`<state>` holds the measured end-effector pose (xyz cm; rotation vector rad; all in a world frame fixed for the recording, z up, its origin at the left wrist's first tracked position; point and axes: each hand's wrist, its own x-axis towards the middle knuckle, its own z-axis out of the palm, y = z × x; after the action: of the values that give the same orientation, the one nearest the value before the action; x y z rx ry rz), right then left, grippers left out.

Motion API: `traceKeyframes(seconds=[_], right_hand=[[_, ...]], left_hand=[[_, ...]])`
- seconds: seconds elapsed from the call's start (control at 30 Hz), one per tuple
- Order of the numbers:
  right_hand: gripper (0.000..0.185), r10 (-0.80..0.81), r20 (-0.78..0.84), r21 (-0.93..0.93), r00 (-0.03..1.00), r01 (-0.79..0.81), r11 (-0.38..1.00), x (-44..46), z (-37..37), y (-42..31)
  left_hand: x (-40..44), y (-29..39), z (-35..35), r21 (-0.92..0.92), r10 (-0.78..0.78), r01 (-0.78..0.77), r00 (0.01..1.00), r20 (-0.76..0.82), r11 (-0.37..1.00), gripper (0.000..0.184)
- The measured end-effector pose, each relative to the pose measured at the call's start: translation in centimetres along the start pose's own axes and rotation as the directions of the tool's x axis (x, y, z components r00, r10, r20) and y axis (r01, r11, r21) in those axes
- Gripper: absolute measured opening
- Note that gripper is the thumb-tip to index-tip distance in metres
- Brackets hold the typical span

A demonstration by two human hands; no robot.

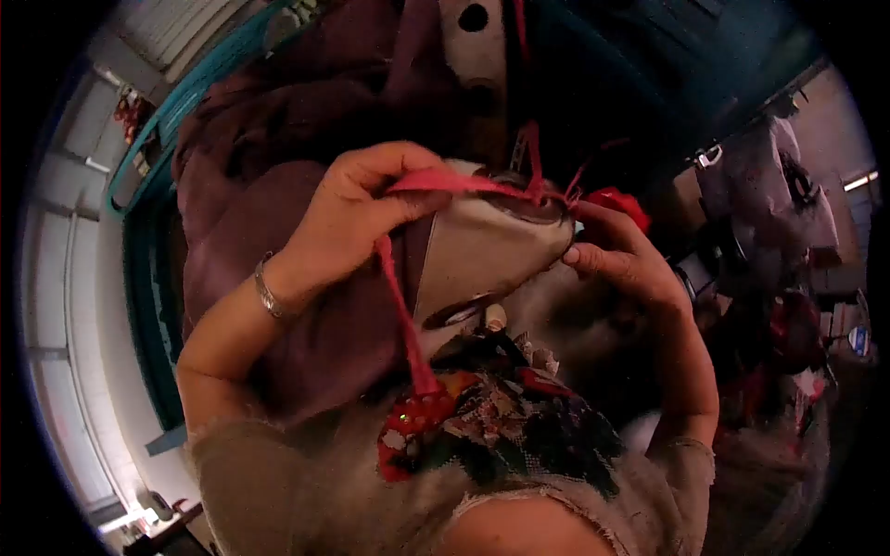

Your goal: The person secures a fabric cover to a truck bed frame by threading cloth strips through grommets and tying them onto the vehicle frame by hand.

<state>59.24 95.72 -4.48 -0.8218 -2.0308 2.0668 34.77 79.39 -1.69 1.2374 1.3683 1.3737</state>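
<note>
Your left hand (357, 208) is narrow, thumb and fingers pinching a pink strip (464, 182) that runs across the top of a beige piece (487, 246). Your right hand (630, 264) is at that piece's right edge, thumb and forefinger near each other; I cannot tell whether they grip the edge, the strip's far end, or nothing. The beige piece sits between your hands, in front of your chest, dark metal-looking parts (522, 153) along its upper side.

Watch the loose tail below your left hand — it hangs down to a red spotted patch (413, 435) at your top (306, 477), so it could catch or pull if you lift quickly. The strip also meets thin pink ends near the metal; too hard a tug there might snarl or fray them. Further out, purple cloth (269, 218) bunches beside your left forearm, and its folds could snag your bracelet (267, 289) — dim light would hide that.
</note>
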Motion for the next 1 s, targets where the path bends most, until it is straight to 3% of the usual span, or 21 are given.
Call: traceKeyframes(seconds=[0.17,0.23,0.3,0.33,0.37,0.4,0.43,0.47,0.5,0.57,0.6,0.63,0.67,0.77,0.8,0.9,0.97,1.0], right_hand=[[0.036,-0.036,-0.047,0.264,0.998,0.047,0.963,-1.1,1.6,0.7],[0.030,-0.167,-0.035,0.502,0.985,0.162,0.850,-1.5,0.8,0.3],[0.028,-0.232,-0.033,0.545,0.972,0.213,0.811,-1.9,0.9,0.8],[0.029,-0.198,-0.173,0.594,0.965,0.263,0.760,-1.7,1.0,1.4],[0.030,-0.150,-0.308,0.632,0.940,0.320,0.706,-1.6,1.2,1.4],[0.033,-0.158,-0.354,0.521,0.922,0.335,0.785,-0.8,2.3,-0.4],[0.033,-0.159,-0.355,0.520,0.921,0.336,0.786,-1.0,2.1,-0.6],[0.036,-0.145,-0.498,0.528,0.855,0.431,0.732,-1.4,1.3,-0.7],[0.038,-0.120,-0.630,0.515,0.767,0.529,0.675,-1.9,0.3,-0.9],[0.043,-0.123,-0.859,0.279,0.497,0.655,0.702,-3.5,-3.1,-1.5],[0.045,-0.195,-0.845,0.243,0.498,0.683,0.689,-5.1,-6.8,0.0],[0.046,-0.266,-0.829,0.207,0.492,0.712,0.671,-6.5,-9.5,1.3],[0.042,-0.183,-0.864,0.238,0.469,0.701,0.673,-7.5,-9.8,1.1],[0.040,-0.220,-0.901,0.099,0.374,0.671,0.735,-8.0,-9.2,2.2],[0.040,-0.129,-0.869,0.283,0.477,0.695,0.660,-7.8,-9.7,2.8],[0.039,-0.140,-0.855,0.296,0.499,0.693,0.657,-8.0,-8.2,3.6],[0.038,-0.184,-0.847,0.276,0.499,0.708,0.650,-8.7,-8.3,5.1],[0.038,-0.156,-0.827,0.317,0.541,0.676,0.665,-8.9,-8.3,5.8]], left_hand=[[1.4,1.0,1.5,-0.025,0.144,-0.143,0.989,0.043,0.989,0.019],[1.7,0.3,1.2,-0.014,0.132,-0.131,0.988,0.083,0.991,0.028],[1.3,0.1,1.6,0.007,0.152,-0.155,0.973,0.172,0.988,0.038],[1.0,0.5,1.7,-0.006,0.167,-0.173,0.945,0.280,0.985,0.054],[0.6,0.4,2.1,-0.009,0.167,-0.171,0.946,0.279,0.985,0.054],[0.1,0.4,2.8,0.061,0.214,-0.250,0.912,0.350,0.966,0.061],[-0.4,0.4,3.2,0.125,0.254,-0.334,0.869,0.424,0.934,0.069],[-0.8,0.4,3.2,0.181,0.264,-0.393,0.831,0.489,0.902,0.074],[-1.1,0.3,3.2,0.230,0.270,-0.456,0.788,0.553,0.860,0.079],[-2.4,0.7,1.9,0.319,0.204,-0.424,0.815,0.542,0.848,0.072],[-3.0,0.4,0.9,0.313,0.209,-0.430,0.810,0.548,0.847,0.072],[-3.7,-0.1,-0.4,0.437,0.092,-0.383,0.828,0.554,0.814,0.066],[-4.5,-0.7,-1.4,0.554,-0.025,-0.336,0.840,0.543,0.762,0.061],[-7.0,-3.5,-2.4,0.569,-0.014,-0.347,0.845,0.534,0.746,0.047],[-7.4,-3.4,-2.4,0.566,-0.009,-0.358,0.839,0.543,0.742,0.047],[-7.5,-2.3,-2.4,0.585,-0.033,-0.362,0.831,0.555,0.726,0.046],[-6.7,-0.7,-2.4,0.534,-0.104,-0.198,0.870,0.482,0.822,0.039],[-6.3,0.3,-2.2,0.533,-0.101,-0.201,0.869,0.484,0.822,0.039]])
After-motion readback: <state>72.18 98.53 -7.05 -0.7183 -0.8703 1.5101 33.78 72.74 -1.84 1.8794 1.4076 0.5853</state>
